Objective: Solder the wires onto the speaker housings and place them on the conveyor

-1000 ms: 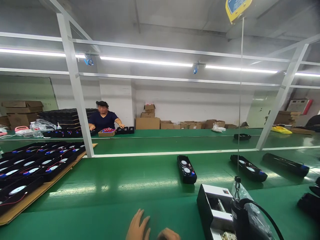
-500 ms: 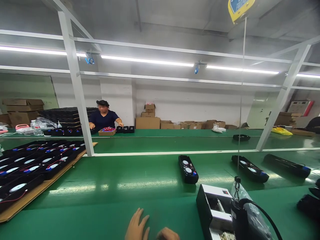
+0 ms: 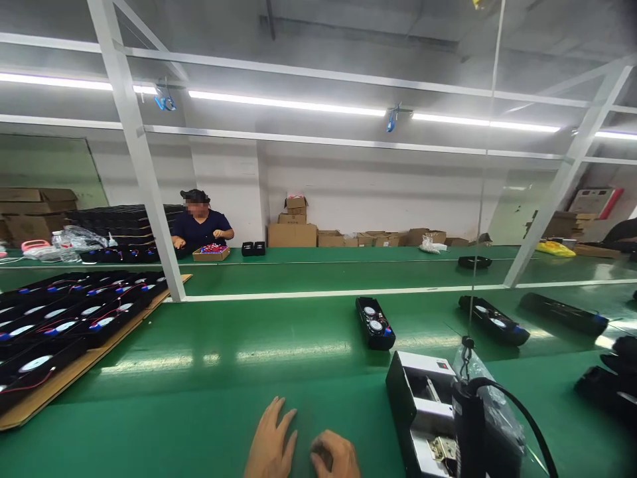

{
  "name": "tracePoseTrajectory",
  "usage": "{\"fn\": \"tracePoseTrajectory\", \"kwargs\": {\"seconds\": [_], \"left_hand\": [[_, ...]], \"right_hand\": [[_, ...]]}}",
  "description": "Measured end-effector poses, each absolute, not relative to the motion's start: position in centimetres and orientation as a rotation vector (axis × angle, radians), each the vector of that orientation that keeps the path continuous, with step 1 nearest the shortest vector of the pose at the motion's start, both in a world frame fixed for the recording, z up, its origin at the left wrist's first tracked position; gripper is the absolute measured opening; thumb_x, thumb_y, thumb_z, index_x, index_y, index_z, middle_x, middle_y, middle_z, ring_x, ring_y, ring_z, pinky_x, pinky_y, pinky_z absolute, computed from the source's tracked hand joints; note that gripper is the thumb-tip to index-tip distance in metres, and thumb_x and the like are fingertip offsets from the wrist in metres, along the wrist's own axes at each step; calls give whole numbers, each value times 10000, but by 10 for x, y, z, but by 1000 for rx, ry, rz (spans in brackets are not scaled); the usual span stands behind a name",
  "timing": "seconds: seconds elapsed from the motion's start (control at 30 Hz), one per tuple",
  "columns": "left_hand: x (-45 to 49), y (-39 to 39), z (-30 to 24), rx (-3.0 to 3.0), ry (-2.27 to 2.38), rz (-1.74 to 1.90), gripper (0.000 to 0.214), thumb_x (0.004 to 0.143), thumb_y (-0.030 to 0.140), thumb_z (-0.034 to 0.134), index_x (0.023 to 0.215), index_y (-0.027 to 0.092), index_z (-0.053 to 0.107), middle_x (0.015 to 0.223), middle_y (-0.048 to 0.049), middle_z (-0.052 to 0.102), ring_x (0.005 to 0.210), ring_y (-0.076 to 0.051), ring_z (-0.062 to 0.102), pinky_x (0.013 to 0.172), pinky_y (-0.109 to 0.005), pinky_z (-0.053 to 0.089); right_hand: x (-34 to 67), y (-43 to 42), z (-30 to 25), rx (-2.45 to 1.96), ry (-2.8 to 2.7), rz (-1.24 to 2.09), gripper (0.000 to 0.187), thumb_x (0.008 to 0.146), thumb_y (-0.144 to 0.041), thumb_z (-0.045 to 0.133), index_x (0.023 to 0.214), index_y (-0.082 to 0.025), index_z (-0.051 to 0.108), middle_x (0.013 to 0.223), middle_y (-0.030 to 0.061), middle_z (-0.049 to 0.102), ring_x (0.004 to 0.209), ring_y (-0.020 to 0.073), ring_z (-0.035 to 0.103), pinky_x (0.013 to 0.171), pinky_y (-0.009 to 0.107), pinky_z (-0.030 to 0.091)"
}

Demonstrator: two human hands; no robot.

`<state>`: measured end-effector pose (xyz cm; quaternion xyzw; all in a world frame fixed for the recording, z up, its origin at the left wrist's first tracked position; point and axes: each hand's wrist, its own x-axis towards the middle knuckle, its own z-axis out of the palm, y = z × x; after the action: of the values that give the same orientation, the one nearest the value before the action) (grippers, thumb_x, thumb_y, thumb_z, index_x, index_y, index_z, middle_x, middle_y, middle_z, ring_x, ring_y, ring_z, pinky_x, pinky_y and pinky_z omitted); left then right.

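My left hand [image 3: 271, 439] lies over the green work surface [image 3: 199, 425] at the bottom middle, palm down with its fingers stretched out and apart. Close beside it on the right, my right hand [image 3: 339, 455] is curled, thumb bent toward the fingers. Whatever may be between those fingers is hidden. Nearest to my right hand stands a black-and-white machine box [image 3: 415, 425] with an open front. A black electric screwdriver [image 3: 468, 425] hangs on a cord against that box. Beyond the hands sits a black speaker housing [image 3: 375, 324] with two round white-faced drivers.
More black housings lie right, such as this one [image 3: 494, 321]. At left, a cardboard sheet [image 3: 99, 348] carries rows of speaker housings with red and blue wires. Across the bench a person [image 3: 202, 222] works beside a small box [image 3: 212, 253]. A white post [image 3: 144, 159] rises left.
My view has tilted down, so more of both hands shows. The row of small black boxes near the far person went from three to two, and that person's arm drew in.
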<state>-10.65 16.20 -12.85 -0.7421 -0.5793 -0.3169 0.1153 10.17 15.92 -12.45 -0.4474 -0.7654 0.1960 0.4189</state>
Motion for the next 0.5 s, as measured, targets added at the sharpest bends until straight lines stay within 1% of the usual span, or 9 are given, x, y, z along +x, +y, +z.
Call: {"fn": "tracePoseTrajectory", "kwargs": {"seconds": [0.07, 0.2, 0.3, 0.5], "left_hand": [[-102, 155, -120, -2173, -1731, -944, 353, 970, 352, 528, 1235, 281, 750, 1400, -80, 681, 1306, -281, 647, 1028, -455, 608], [-98, 147, -107, -2193, -1779, -969, 360, 975, 319, 517, 1257, 272, 736, 1422, -85, 660, 1334, -282, 623, 1070, -477, 579], [-96, 145, -105, -2197, -1799, -970, 361, 976, 306, 515, 1264, 268, 730, 1425, -89, 655, 1357, -280, 605, 1084, -481, 569], [-94, 143, -106, -2185, -1809, -963, 368, 985, 308, 496, 1272, 271, 723, 1440, -89, 646, 1361, -286, 603, 1085, -495, 568]], "right_hand": [[104, 150, -101, -1151, -1952, 565, 155, 749, -115, 574, 779, -213, 690, 722, 7, 709, 646, 149, 660, 638, 212, 461], [106, 139, -71, -1221, -1945, 668, 164, 820, -137, 551, 803, -202, 700, 769, 22, 719, 694, 162, 663, 670, 239, 460], [107, 136, -67, -1235, -1941, 710, 173, 834, -143, 546, 820, -202, 708, 783, 25, 720, 703, 164, 655, 676, 248, 455], [107, 140, -78, -1222, -1942, 718, 167, 835, -154, 548, 819, -200, 708, 769, 23, 704, 668, 159, 633, 647, 246, 446]]}}
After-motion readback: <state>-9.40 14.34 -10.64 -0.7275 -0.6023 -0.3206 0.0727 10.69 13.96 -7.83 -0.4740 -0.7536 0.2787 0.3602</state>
